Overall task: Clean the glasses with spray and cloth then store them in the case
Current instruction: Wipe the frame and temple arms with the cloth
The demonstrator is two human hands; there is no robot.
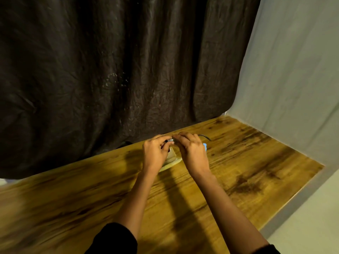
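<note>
Both hands meet over the far middle of the wooden table. My left hand and my right hand pinch the glasses between them, mostly hidden by the fingers. One dark temple arm sticks out to the right past my right hand. A pale, cream-coloured case or cloth lies on the table under the hands; I cannot tell which. A small blue-and-white thing peeks out beside my right hand, its shape hidden.
A dark crumpled curtain hangs right behind the table's far edge. A pale wall closes the right side. The table's right edge runs diagonally toward me.
</note>
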